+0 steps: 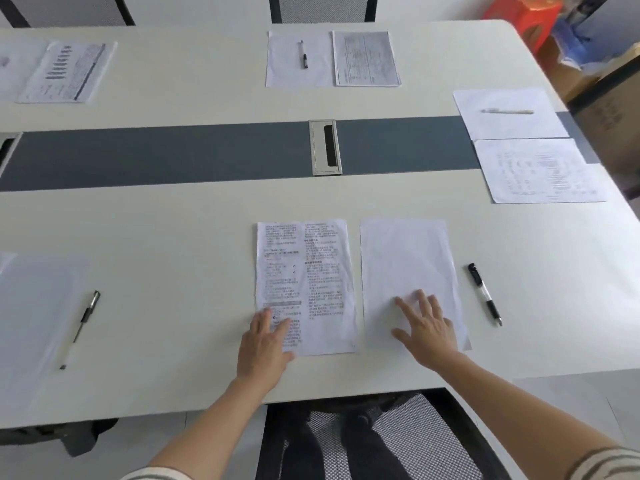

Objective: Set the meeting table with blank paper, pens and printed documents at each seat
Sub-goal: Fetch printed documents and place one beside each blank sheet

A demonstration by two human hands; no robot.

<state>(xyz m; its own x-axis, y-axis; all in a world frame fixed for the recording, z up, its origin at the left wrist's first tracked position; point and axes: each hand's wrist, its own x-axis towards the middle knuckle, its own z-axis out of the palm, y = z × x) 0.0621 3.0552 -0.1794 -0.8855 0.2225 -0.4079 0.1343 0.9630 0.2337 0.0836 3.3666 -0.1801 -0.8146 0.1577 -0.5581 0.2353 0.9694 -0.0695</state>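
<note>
At the near seat a printed document [311, 271] lies flat beside a blank sheet [405, 265] to its right. My left hand [265, 344] rests flat on the document's lower left corner, fingers apart. On the lower part of the blank sheet lies my right hand [427, 327], spread flat and holding nothing. A black-and-clear pen [485, 294] sits on the table just right of the blank sheet, apart from my hand.
The white table [173, 230] has a grey centre strip with a cable hatch [325, 147]. Other seats hold paper sets: far middle with a pen [304, 54], right end with a white pen [507, 111], near left with a pen [80, 329]. A mesh chair [398, 441] stands below me.
</note>
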